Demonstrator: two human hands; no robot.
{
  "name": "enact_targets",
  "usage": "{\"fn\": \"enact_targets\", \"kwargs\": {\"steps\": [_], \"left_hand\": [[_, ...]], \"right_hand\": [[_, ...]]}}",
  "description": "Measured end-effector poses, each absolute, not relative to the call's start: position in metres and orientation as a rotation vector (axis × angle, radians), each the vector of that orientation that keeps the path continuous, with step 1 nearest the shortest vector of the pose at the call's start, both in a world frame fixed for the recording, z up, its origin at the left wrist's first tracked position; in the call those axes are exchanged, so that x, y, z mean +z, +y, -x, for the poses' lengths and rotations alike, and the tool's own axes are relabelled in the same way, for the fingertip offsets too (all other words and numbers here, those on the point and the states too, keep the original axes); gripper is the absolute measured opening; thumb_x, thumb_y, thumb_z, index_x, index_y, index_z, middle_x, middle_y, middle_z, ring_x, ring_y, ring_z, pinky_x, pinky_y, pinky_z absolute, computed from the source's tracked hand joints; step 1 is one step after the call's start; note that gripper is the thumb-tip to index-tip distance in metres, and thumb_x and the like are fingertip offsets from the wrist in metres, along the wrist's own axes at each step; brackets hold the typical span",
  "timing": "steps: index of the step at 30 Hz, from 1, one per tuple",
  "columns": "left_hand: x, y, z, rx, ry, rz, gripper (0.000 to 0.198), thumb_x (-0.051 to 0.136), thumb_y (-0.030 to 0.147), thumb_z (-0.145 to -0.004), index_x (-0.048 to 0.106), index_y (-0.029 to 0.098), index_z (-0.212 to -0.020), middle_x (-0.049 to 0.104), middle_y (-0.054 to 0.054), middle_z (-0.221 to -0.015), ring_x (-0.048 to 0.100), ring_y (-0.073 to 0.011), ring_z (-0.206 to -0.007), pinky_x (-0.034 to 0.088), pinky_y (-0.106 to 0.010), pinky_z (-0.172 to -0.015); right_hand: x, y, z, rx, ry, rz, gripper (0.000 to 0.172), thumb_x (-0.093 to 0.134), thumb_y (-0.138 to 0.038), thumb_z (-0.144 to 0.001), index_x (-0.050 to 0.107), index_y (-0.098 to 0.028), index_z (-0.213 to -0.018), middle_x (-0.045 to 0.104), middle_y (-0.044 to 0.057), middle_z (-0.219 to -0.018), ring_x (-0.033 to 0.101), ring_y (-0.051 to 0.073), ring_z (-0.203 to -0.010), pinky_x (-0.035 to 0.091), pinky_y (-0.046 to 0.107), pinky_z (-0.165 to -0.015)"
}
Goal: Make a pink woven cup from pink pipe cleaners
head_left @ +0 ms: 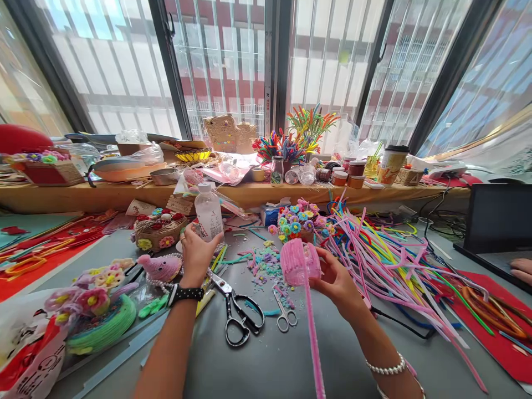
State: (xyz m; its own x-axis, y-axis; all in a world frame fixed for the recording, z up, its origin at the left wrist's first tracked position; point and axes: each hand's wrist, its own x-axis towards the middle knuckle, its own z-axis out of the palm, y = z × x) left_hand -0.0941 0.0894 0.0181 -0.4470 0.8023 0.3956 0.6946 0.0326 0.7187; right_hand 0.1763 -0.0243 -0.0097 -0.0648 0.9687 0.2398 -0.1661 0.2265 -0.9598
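Scissors (243, 318) with black handles lie open on the grey table (270, 360) between the 2 forearms, and a small pair (285, 311) lies just right of them.

The right hand (338, 282) grasps a pink coil (300, 260), a wound bundle of fuzzy stem. Thumb and fingers pinch it at its right side and hold it up off the table. The coil sits left of the palm, out past the fingertips. Its loose tail (315, 343) hangs straight down toward the near edge.

The left hand (195, 252) is well apart to the left and a little farther. It is wrapped round the lower part of a clear bottle (208, 213), which is upright with its cap on and rises above the fist. I cannot tell whether the bottle rests on the table.

As I judge it, this goes best with the coil pinched across its windings so none slip. The tail should hang clear of the scissors, and the bottle should be gripped low and upright.

Right of the coil spreads a pile (386, 255) of loose stems, and behind the coil stands a basket (297, 221) of small flowers. At far right another person's hand (521, 271) rests by a laptop (496, 221). Farthest off, the sill (103, 195) is crowded with craft goods.
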Motion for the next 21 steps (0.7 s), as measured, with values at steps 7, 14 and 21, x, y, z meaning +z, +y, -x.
{"fn": "enact_targets", "kwargs": {"steps": [7, 14, 21], "left_hand": [[0.031, 0.125, 0.103, 1.157, 2.236, -1.706, 0.067, 0.063, 0.042, -0.063, 0.04, 0.003, -0.112, 0.052, -0.028, -0.114, 0.048, -0.0354, -0.111, 0.039, -0.042, -0.087], [0.031, 0.127, 0.113, 1.108, 2.218, -1.775, 0.065, 0.066, 0.042, -0.056, 0.044, 0.006, -0.106, 0.059, -0.023, -0.103, 0.056, -0.0371, -0.098, 0.043, -0.04, -0.077], [0.068, 0.095, 0.114, 1.179, 2.058, -1.876, 0.063, 0.06, 0.048, -0.066, 0.042, 0.007, -0.111, 0.061, -0.014, -0.103, 0.06, -0.0226, -0.088, 0.046, -0.029, -0.072]], "right_hand": [[-0.01, -0.023, -0.178, 1.163, -1.253, 0.894, 0.058, 0.074, -0.03, -0.062, 0.046, -0.023, -0.113, 0.062, 0.004, -0.091, 0.058, 0.021, -0.095, 0.05, 0.034, -0.078], [-0.01, -0.023, -0.176, 1.169, -1.225, 0.896, 0.058, 0.074, -0.03, -0.061, 0.046, -0.023, -0.112, 0.059, 0.006, -0.102, 0.058, 0.021, -0.094, 0.051, 0.034, -0.077], [-0.01, -0.023, -0.178, 1.135, -1.242, 0.924, 0.058, 0.074, -0.031, -0.061, 0.048, -0.022, -0.112, 0.06, 0.007, -0.1, 0.057, 0.021, -0.094, 0.052, 0.033, -0.076]]}}
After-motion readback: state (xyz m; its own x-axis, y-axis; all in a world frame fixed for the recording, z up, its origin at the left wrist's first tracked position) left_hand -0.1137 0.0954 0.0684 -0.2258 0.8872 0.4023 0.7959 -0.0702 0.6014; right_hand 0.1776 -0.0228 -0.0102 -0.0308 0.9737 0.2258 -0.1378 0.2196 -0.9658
